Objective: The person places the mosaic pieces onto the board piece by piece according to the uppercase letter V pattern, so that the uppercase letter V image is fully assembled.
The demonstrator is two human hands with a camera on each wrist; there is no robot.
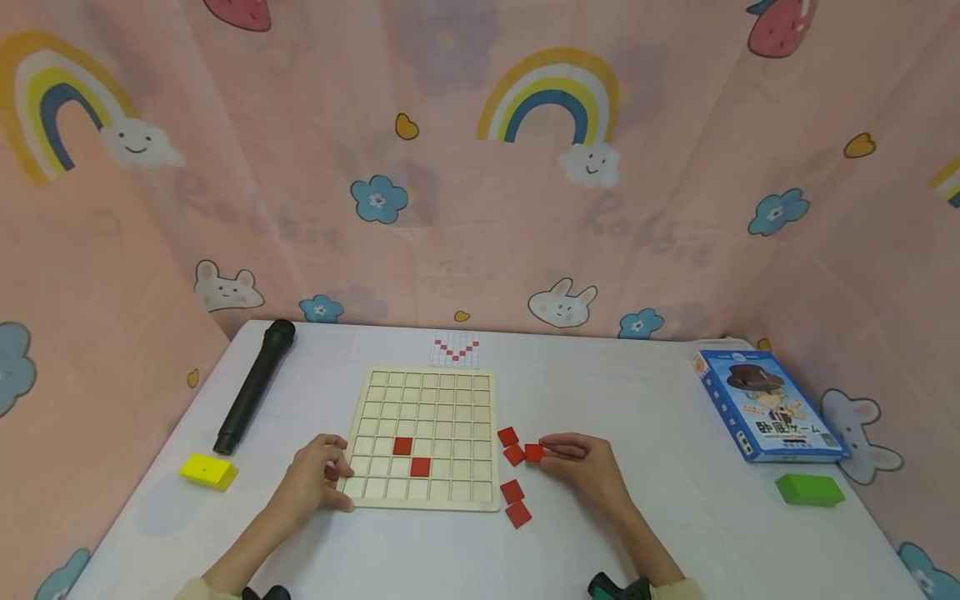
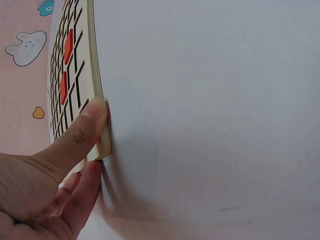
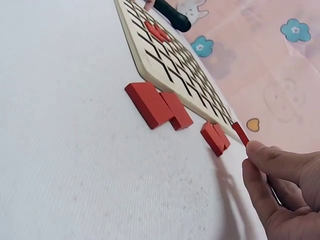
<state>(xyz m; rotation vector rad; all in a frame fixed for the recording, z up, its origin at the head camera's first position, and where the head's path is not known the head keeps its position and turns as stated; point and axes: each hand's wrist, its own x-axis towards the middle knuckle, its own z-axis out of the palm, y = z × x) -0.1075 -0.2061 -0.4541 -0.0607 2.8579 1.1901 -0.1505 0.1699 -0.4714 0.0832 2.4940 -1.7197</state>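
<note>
**Right hand pinching tile beside board; left hand at board corner**

The right hand [image 1: 585,467] pinches one red tile [image 1: 534,452] between thumb and fingertip, the other fingers loosely curled. The tile is just off the wooden grid board [image 1: 427,433], beside its right edge, near four loose red tiles [image 1: 513,492] on the white table [image 1: 645,517]. The left hand [image 1: 318,479] grips the board's near left corner, thumb [image 2: 82,132] pressed on its edge. Two red tiles [image 1: 411,457] sit in the grid.

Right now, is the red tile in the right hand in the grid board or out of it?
Out. The right hand pinches the red tile beside the grid board, over the table.
</note>
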